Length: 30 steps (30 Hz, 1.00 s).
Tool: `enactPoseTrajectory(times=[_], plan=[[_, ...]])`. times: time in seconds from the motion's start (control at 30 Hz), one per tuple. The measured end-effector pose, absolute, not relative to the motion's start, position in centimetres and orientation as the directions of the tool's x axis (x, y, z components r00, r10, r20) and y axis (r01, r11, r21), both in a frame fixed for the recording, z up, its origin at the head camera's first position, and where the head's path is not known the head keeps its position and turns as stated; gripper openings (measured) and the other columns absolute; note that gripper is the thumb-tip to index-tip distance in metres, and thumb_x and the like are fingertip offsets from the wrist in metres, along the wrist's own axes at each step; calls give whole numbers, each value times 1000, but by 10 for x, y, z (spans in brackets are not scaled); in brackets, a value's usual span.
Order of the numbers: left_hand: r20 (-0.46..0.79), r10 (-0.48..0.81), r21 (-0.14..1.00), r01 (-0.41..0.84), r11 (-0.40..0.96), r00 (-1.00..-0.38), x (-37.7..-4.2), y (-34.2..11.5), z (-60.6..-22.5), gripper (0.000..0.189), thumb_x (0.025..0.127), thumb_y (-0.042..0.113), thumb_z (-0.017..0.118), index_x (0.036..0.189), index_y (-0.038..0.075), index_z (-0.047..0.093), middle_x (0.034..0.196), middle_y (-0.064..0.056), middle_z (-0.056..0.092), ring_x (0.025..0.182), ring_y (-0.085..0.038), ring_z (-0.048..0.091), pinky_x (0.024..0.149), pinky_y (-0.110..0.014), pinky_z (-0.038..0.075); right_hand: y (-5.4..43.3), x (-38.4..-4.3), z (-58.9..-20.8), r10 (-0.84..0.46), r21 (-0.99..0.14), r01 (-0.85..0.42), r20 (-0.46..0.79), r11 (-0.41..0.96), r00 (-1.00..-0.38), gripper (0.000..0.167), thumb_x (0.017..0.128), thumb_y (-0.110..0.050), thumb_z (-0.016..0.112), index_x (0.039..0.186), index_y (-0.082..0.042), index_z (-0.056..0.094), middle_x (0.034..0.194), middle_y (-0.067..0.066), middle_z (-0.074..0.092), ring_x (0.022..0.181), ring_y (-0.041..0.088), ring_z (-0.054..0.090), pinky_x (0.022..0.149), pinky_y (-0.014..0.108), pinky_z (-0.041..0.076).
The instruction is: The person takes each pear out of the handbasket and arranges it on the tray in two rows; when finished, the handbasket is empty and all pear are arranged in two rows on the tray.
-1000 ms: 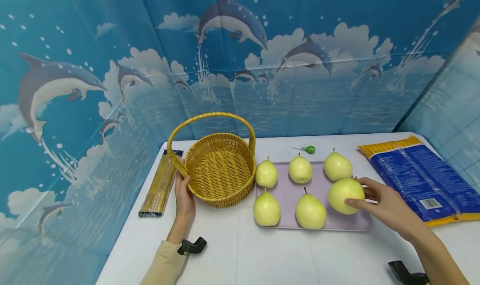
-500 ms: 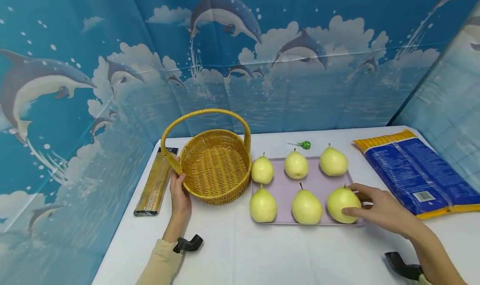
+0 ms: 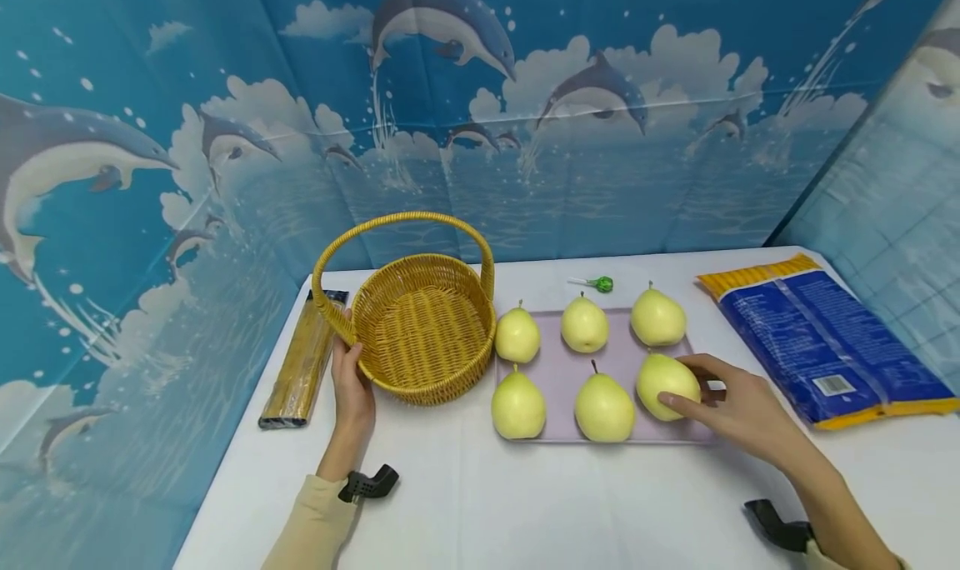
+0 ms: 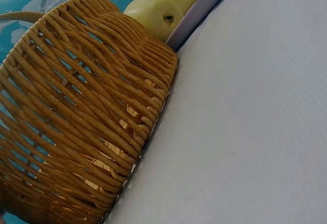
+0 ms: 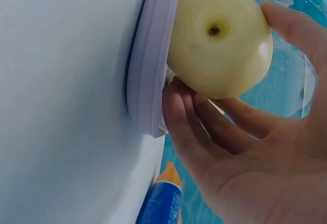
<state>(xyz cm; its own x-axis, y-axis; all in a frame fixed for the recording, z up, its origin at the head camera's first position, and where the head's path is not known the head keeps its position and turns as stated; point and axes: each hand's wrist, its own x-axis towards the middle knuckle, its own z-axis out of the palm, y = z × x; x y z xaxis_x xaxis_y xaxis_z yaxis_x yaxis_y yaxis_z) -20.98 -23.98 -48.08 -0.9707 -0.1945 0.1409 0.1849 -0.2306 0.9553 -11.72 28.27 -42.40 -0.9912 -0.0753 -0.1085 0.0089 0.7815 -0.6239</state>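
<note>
My left hand (image 3: 352,395) holds the left side of a yellow wicker basket (image 3: 450,387), thumb near the base of its tall handle. The basket's woven wall (image 4: 87,111) fills much of the left wrist view, where the hand is almost wholly out of sight. Over the front right of a pale purple tray (image 3: 558,399), my right hand (image 3: 731,403) grips a yellow-green pear (image 3: 663,382) between thumb and fingers. In the right wrist view, the pear's underside (image 5: 225,45) shows beside the tray's rim (image 5: 153,65). Several other pears (image 3: 604,407) stand on the tray in two rows.
A green lollipop (image 3: 602,284) lies behind the tray. To the right is a large blue and yellow packet (image 3: 825,341). Left of the basket lies a long clear-wrapped golden-brown pack (image 3: 300,378). A dolphin-print curtain (image 3: 420,187) hangs behind the table.
My right hand first brought the pear down toward the tray's front right, then moved it slightly left and back. The left hand keeps its hold on the basket. The head view has shifted slightly.
</note>
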Motion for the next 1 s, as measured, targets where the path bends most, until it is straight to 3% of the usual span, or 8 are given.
enactPoseTrajectory(times=[0.37, 0.53, 0.63, 0.83, 1.0], plan=[[154, -192, 953, 197, -230, -969, -211, -240, -480, 58, 113, 19, 34, 169, 26, 24, 168, 4, 29, 156, -26, 30, 129, -38, 26, 291, -113, -414, -72, -625, -4, -82, 781, -994, 57, 99, -46, 72, 136, -3, 64, 120, 17, 73, 112, 38, 68, 88, 54, 58], [146, -192, 954, 189, -230, -970, -211, -240, -480, 58, 113, 19, 34, 169, 27, 24, 167, 2, 30, 155, -27, 31, 127, -38, 28, 283, -114, -420, -78, -612, 10, -118, 791, -990, 78, 97, -55, 70, 149, 0, 51, 138, 30, 63, 118, 46, 64, 93, 61, 57], [136, -194, 955, 181, -234, -971, -211, -240, -479, 58, 113, 19, 34, 169, 28, 24, 167, 4, 30, 155, -27, 32, 127, -37, 29, 278, -114, -423, -64, -583, 30, -139, 812, -988, 90, 92, -60, 73, 151, 3, 46, 139, 35, 60, 117, 49, 64, 90, 62, 57], [145, -184, 954, 186, -233, -972, -213, -239, -478, 57, 113, 20, 35, 168, 31, 25, 168, 4, 29, 156, -27, 30, 128, -39, 27, 283, -111, -420, -49, -546, 12, -97, 838, -994, 86, 90, -59, 76, 145, 3, 53, 131, 35, 64, 113, 49, 64, 88, 63, 54], [131, -190, 953, 176, -246, -973, -210, -238, -477, 58, 112, 21, 35, 169, 29, 24, 169, 4, 29, 156, -25, 30, 128, -36, 27, 287, -111, -416, -47, -490, 28, -139, 871, -989, 89, 92, -64, 70, 145, 5, 53, 131, 35, 63, 112, 49, 63, 89, 66, 52]])
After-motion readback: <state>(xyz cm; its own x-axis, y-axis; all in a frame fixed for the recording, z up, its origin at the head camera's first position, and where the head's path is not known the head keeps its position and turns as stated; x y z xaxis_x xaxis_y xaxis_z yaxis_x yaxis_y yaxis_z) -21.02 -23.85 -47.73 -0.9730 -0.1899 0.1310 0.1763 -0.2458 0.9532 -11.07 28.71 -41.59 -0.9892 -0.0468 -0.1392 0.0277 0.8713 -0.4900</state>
